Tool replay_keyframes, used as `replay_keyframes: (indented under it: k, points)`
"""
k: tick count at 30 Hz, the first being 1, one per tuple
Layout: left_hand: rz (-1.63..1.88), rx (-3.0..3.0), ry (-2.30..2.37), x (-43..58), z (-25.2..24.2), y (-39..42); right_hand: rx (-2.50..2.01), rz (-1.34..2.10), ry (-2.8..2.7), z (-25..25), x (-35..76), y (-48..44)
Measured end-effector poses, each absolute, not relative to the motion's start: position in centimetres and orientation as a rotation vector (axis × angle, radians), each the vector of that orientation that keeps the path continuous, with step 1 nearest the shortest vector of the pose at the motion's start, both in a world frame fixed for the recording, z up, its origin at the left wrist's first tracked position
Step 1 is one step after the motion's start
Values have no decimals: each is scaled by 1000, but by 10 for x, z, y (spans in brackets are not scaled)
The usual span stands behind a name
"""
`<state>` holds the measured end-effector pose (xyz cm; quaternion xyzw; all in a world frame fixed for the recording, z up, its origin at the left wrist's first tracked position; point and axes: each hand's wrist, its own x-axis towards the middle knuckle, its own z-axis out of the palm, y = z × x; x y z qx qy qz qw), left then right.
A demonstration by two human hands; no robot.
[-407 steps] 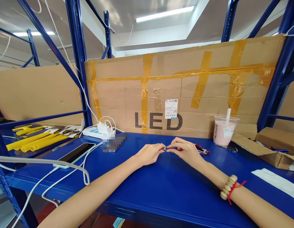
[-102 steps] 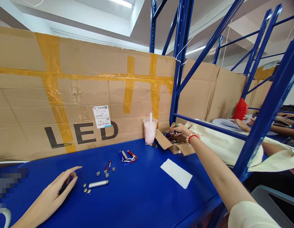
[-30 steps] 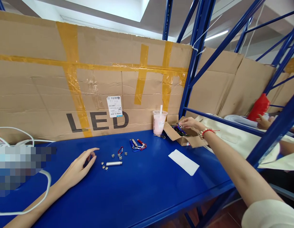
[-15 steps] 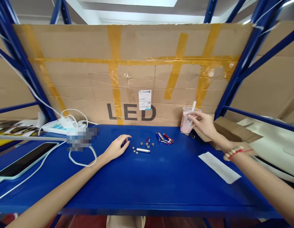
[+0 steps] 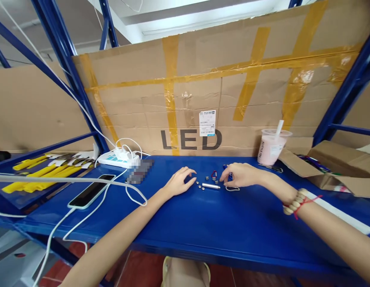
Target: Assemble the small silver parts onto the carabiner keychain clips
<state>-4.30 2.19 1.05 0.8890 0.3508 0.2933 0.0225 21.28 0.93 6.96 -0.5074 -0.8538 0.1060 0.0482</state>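
You're pinching a silvery loop point(image 5: 233, 189) in your right hand point(image 5: 243, 175) — your left hand point(image 5: 179, 182), thumb and fingers parted, is resting beside small discs point(image 5: 199, 187), well behind the tabletop's point(image 5: 185, 219) front edge.

A: Is your table point(image 5: 187, 223) lit well?
B: Brightly; white light comes from the ceiling point(image 5: 208, 26), washed out far above your left hand point(image 5: 179, 183) and right hand point(image 5: 243, 175).
A: Any glare?
B: You get glints on the tape point(image 5: 304, 77), up and right of your right hand, and a gleam on the tube point(image 5: 210, 186) between both.
A: Sharpness?
B: Your tube looks soft, a patch point(image 5: 139, 171) left of your left hand is pixelated, and posts point(image 5: 60, 59) slant outward near the edges.
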Motion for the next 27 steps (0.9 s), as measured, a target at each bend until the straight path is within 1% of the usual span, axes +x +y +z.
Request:
replay_keyframes:
  k: [2, 9, 12, 15, 19, 23, 27]
  points:
    - [903, 2764, 1081, -44, 11, 21, -1549, 254, -2590, 71, 203, 9]
    - [865, 2864, 1046, -47, 15, 15, -1536, 173, -2629, 56, 174, 11]
    - [864, 2883, 1032, -47, 18, 11, -1608, 152, -2620, 60, 168, 11]
    - [899, 2894, 1030, -46, 19, 9, -1623, 202, -2548, 70, 162, 11]
    - [918, 2961, 1049, -49, 17, 14, -1401, 216, -2443, 70, 147, 9]
    - [857, 3014, 1145, -53, 16, 20, -1141, 255, -2323, 50, 132, 5]
    - [903, 2984, 1202, -53, 16, 22, -1144, 324, -2197, 36, 131, 3]
